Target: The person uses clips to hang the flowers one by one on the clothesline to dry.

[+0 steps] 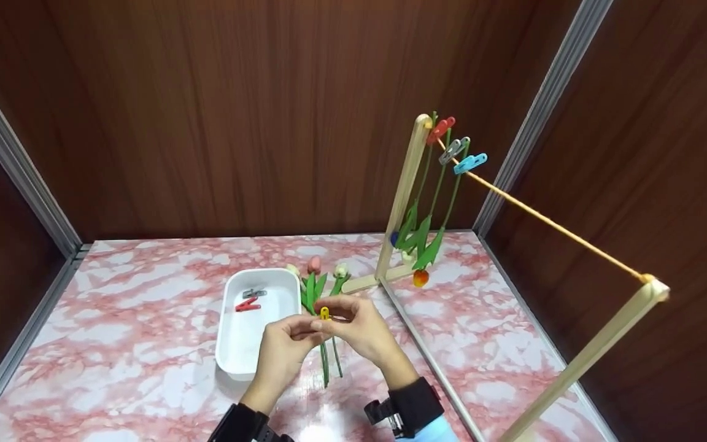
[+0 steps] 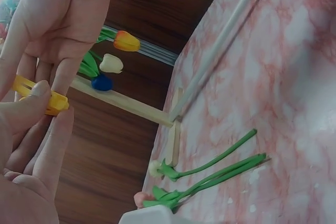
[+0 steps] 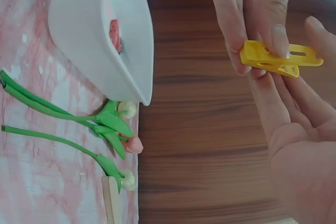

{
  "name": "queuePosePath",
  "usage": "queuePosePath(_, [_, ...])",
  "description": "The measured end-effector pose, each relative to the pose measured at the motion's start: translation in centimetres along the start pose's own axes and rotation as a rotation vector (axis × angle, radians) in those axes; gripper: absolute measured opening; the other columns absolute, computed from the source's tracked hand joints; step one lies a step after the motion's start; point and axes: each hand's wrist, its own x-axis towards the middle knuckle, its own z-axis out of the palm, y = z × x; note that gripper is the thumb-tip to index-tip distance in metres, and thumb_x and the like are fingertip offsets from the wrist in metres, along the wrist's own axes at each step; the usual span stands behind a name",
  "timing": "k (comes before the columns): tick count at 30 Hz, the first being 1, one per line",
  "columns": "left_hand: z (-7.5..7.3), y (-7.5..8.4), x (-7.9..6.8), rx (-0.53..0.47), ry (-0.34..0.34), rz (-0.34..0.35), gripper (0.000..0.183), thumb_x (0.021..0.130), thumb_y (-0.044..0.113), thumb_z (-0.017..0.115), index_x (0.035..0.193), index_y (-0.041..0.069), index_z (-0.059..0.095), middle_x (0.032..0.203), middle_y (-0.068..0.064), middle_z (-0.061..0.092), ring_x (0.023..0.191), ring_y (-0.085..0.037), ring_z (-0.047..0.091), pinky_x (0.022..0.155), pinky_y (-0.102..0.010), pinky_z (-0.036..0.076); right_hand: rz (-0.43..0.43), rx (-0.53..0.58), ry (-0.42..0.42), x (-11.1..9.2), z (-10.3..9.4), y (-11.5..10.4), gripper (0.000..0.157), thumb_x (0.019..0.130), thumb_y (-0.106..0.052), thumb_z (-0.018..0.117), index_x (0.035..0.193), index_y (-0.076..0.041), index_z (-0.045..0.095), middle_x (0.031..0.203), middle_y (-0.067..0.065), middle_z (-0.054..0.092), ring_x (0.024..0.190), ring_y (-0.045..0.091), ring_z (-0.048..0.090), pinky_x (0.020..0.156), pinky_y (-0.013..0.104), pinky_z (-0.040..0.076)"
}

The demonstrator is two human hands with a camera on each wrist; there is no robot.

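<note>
Left hand (image 1: 283, 350) pinches a yellow clothespin (image 1: 324, 313) above the marbled table (image 1: 114, 344), off the right edge of the white tray (image 1: 244, 334); the right hand (image 1: 359, 325), fingers extended, surrounds it. Tulips (image 1: 311, 288) lie beneath; others hang near the rope's far end.

Yellow clip (image 3: 255, 55); pink-and-white marbled tabletop (image 1: 114, 334)

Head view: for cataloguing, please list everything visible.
Marbled tabletop: 1, pink-white, below
Framed panels: 3, brown, around
Wooden posts: 2, pale, right
Thin cord: 1, orange, between posts
Straight bar: 1, grey, right
Oblong plastic tray: 1, white, centre
Hung plastic clips: 3, red, grey, blue, cord
Loose clips: 2, red, grey, tray
Held clip: 1, yellow, centre
Hanging tulips: 3, blue, white, orange, cord
Lying tulips: 3, white, pink, tabletop
Straps: 2, black, wrists
Sleeve: 1, blue, right arm
Left hand, right hand: 2, bare, centre
</note>
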Motion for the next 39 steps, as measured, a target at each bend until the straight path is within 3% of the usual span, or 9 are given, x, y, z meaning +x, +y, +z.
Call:
queuePosePath(7, [0.5,-0.3,-0.5,-0.015,-0.010,-0.015,0.021,0.085,0.002,0.083,0.103,-0.006,0.076,0.096,-0.016,0.077,0.087,-0.017,0.074,0.079,-0.025,0.061,0.034,0.023,-0.030,-0.8,-0.6,0.1,0.032,0.089,-0.005,0.079,0.119,0.003,0.072,0.119,0.020,0.072,0.114,0.033,0.068,0.093,0.030,0.058])
queuePosePath(16, [1.2,-0.5,-0.9,0.028,0.036,-0.003,0.014,0.086,0.006,0.083,0.097,-0.002,0.079,0.091,-0.012,0.078,0.080,-0.014,0.074,0.074,-0.022,0.060,0.017,0.086,-0.005,-1.4,-0.9,-0.4,0.034,0.085,-0.001,0.082,0.117,0.006,0.072,0.116,0.021,0.073,0.113,0.044,0.067,0.089,0.030,0.059])
queuePosePath(24, [1.3,-0.4,-0.8,0.002,0.007,-0.011,0.017,0.087,0.004,0.081,0.101,-0.005,0.077,0.093,-0.014,0.077,0.083,-0.017,0.075,0.076,-0.025,0.061,0.012,0.074,-0.031,-1.6,-1.3,-0.6,0.033,0.090,-0.001,0.077,0.122,0.006,0.070,0.121,0.022,0.071,0.116,0.041,0.066,0.093,0.031,0.058])
queuePosePath(32, [1.2,-0.4,-0.8,0.011,-0.030,0.004,0.017,0.088,0.009,0.082,0.102,-0.001,0.079,0.094,-0.011,0.078,0.085,-0.020,0.076,0.078,-0.026,0.061,-0.013,0.034,0.088,-1.6,-0.9,-0.3,0.024,0.087,-0.004,0.081,0.109,0.003,0.077,0.108,0.018,0.075,0.100,0.029,0.073,0.083,0.028,0.060])
queuePosePath(39, [1.0,-0.2,-0.1,0.121,-0.083,0.042,0.020,0.087,0.016,0.084,0.104,0.007,0.080,0.097,-0.006,0.078,0.087,-0.017,0.075,0.077,-0.025,0.061,-0.063,-0.011,0.188,-1.2,-0.9,0.0,0.015,0.085,-0.007,0.084,0.097,0.000,0.081,0.097,0.014,0.078,0.090,0.020,0.073,0.076,0.025,0.060])
